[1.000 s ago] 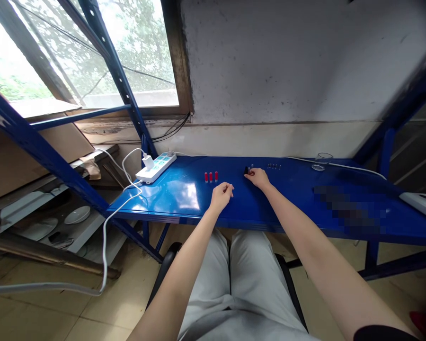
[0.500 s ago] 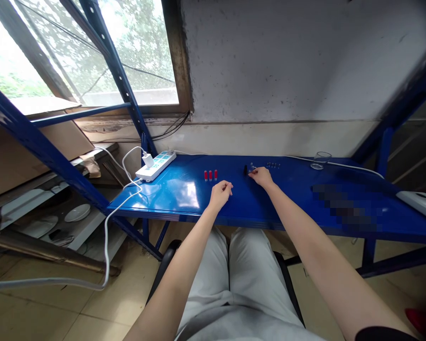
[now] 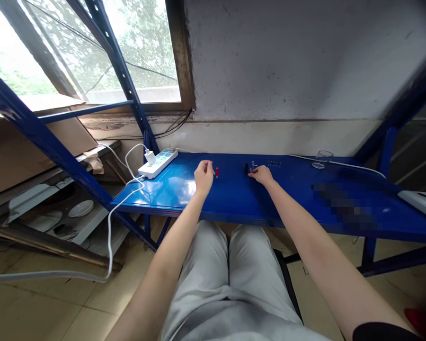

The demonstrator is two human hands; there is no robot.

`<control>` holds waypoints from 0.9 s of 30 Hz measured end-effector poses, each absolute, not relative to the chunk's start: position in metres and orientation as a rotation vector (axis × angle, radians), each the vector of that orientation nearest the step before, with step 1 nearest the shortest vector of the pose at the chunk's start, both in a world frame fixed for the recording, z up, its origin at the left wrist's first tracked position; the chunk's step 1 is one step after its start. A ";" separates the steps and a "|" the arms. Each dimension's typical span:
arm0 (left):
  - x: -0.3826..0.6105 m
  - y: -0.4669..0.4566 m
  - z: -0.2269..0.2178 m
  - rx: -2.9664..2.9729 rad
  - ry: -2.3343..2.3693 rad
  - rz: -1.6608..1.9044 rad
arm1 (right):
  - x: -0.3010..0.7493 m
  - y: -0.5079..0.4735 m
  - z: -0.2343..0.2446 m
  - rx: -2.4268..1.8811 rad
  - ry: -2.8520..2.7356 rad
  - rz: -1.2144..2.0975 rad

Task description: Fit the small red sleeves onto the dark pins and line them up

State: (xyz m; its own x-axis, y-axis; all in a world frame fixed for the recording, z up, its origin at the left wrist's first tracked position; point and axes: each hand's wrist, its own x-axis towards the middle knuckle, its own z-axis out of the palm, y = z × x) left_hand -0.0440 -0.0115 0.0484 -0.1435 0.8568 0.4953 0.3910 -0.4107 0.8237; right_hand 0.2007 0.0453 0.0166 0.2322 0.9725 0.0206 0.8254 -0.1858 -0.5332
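Note:
A small red tube (image 3: pixel 217 172) stands on the blue table just right of my left hand (image 3: pixel 203 177). The thumb and fingers of that hand are drawn together in a pinch, and whatever sits between them is too small to make out. The hand covers the spot where the other red tubes stood. Farther right, my right hand (image 3: pixel 261 174) pinches something tiny at its fingertips. Close to those fingertips are a small black piece (image 3: pixel 246 168) and some little clear pieces (image 3: pixel 252 164), partly hidden by the hand.
Several tiny clear pieces (image 3: pixel 274 164) lie in rows behind my right hand. A drinking glass (image 3: pixel 322 160) stands at the back right, near a white cable. At the left end of the table sits a white power strip (image 3: pixel 158 163). A white object (image 3: pixel 421 204) lies at the right edge.
My left hand has moved left and away from me, from the table's front to beside the red tubes, now hiding some of them. My right hand has stayed nearly in place.

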 end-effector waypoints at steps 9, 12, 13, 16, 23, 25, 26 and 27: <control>-0.052 0.006 0.092 2.431 1.780 0.368 | 0.207 0.015 0.045 -2.052 -1.777 0.488; -0.042 0.008 0.079 2.399 1.797 0.215 | 0.196 -0.004 0.054 -1.899 -1.822 0.470; -0.038 0.009 0.074 2.382 1.812 0.201 | 0.191 -0.009 0.056 -1.845 -1.855 0.472; -0.031 0.012 0.060 2.345 1.867 0.239 | 0.180 -0.021 0.062 -1.712 -1.912 0.460; -0.023 0.018 0.046 2.331 1.928 0.326 | 0.169 -0.029 0.062 -1.602 -1.939 0.476; -0.022 0.021 0.044 2.350 1.933 0.333 | 0.167 -0.031 0.064 -1.589 -1.938 0.469; -0.021 0.022 0.042 2.358 1.933 0.344 | 0.166 -0.033 0.065 -1.581 -1.940 0.459; -0.020 0.023 0.041 2.363 1.933 0.363 | 0.165 -0.035 0.066 -1.575 -1.941 0.447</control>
State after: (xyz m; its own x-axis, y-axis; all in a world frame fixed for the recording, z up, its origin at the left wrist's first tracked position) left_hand -0.0196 0.0227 0.0407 0.1825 0.9733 0.1390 0.9574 -0.2081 0.2001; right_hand 0.1646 -0.0346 0.0662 -0.1221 0.9645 0.2341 0.7651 0.2417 -0.5968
